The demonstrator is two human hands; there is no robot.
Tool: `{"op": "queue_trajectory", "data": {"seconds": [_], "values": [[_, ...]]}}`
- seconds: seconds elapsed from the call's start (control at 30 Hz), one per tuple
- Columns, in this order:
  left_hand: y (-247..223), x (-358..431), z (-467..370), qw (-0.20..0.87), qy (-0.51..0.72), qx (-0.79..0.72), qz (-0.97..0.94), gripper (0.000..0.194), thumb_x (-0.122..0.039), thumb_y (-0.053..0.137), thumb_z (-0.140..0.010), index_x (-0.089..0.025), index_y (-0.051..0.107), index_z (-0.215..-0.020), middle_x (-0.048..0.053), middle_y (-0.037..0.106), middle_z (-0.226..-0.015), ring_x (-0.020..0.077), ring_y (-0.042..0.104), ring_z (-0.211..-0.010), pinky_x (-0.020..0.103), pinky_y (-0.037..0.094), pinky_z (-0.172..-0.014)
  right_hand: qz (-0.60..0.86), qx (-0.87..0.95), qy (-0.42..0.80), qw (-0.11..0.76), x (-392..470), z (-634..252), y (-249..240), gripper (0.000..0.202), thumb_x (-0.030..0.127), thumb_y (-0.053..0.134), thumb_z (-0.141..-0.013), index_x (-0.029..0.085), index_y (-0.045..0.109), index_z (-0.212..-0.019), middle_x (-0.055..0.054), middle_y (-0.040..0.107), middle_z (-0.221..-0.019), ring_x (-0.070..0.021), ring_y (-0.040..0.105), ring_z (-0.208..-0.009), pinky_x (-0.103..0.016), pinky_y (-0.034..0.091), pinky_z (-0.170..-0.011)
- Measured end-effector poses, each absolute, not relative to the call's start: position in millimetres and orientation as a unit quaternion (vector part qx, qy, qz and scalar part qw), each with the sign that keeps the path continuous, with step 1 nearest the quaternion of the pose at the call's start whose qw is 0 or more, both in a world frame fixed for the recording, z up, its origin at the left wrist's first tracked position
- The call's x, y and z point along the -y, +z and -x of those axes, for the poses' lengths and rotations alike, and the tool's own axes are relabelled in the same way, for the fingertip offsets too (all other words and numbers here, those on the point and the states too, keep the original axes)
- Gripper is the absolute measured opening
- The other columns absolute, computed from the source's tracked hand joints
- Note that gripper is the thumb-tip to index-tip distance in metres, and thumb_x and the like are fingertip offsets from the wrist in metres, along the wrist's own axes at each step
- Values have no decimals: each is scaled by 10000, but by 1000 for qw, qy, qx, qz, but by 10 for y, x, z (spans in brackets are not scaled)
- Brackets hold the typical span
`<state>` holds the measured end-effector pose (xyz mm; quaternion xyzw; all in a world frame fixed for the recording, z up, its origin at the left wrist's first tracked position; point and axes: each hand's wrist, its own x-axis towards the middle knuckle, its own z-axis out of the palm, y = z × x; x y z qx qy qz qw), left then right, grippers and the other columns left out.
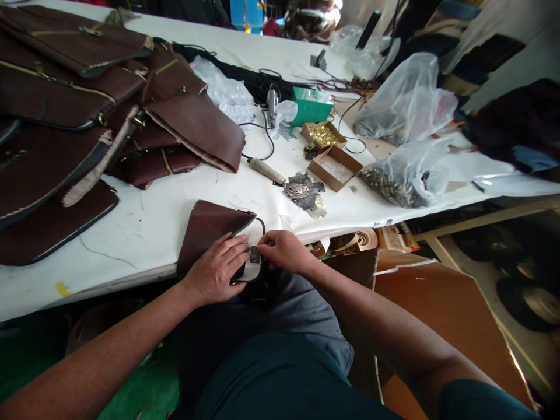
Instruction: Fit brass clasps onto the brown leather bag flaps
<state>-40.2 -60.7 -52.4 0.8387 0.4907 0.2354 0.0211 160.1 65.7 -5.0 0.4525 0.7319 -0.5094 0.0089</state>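
A dark brown leather bag piece (205, 228) with a pale lining and black edging lies at the table's front edge, partly overhanging it. My left hand (219, 265) rests across it, fingers stretched over the top and thumb near the lower edge, holding it in place. A small grey metal plate (255, 255) sits against the pale lining. My right hand (280, 249) is closed in a pinch at the plate's right side; its fingertips are partly hidden. Similar loose metal plates (305, 192) lie in a heap farther up the table.
Brown leather bags (65, 111) are piled at the left. Beyond the plates stand a cardboard box (335, 169), a box of brass-coloured parts (324, 135) and a green box (311, 107). A wooden-handled tool (266, 170) lies nearby. Plastic bags (400, 175) occupy the right; a large carton (437, 315) stands below.
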Motion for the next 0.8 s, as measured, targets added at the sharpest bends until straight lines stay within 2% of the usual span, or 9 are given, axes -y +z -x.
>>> {"op": "queue_trajectory", "data": {"seconds": [0.17,0.33,0.4,0.5,0.63,0.8], "values": [[-540,608,400,23,232,-492,-839,558,-307,762,-871,-73,662,-1367,219,702,-1391,388,533,-1466,584,382,-1305,-469,-790,-393,-46,-563,-1596,-77,111,316,726,-913,207,744,-921,-11,772,-756,-159,701,-690,-235,456,-637],[-551,615,403,24,234,-494,-837,541,-308,766,-861,-99,679,-1352,213,703,-1388,390,542,-1458,588,392,-1300,-459,-732,-503,2,-638,-1585,-93,98,266,684,-919,197,726,-863,4,744,-677,-151,714,-612,-218,463,-581],[-552,613,402,24,235,-494,-837,525,-308,758,-869,-101,683,-1346,209,706,-1383,388,541,-1461,583,397,-1298,-460,-734,-499,-2,-653,-1591,-100,101,257,676,-921,196,727,-859,5,738,-668,-151,719,-624,-216,461,-586],[-555,613,398,20,236,-495,-836,531,-304,746,-878,-101,675,-1364,206,704,-1393,384,539,-1464,585,391,-1299,-459,-772,-440,-22,-640,-1607,-99,102,291,707,-929,200,747,-951,0,754,-714,-152,708,-665,-227,453,-620],[-556,620,398,22,236,-495,-836,562,-310,752,-873,-98,668,-1387,212,705,-1393,389,542,-1461,598,397,-1293,-443,-817,-369,-8,-640,-1598,-30,214,338,746,-918,212,770,-1089,-8,784,-821,-155,688,-713,-243,432,-644],[-564,619,396,16,235,-497,-835,569,-325,753,-873,-99,675,-1389,214,707,-1389,401,553,-1449,607,393,-1291,-401,-873,-270,56,-697,-1516,113,204,361,733,-902,241,810,-1048,-38,811,-914,-216,723,-849,-278,411,-667]]}}
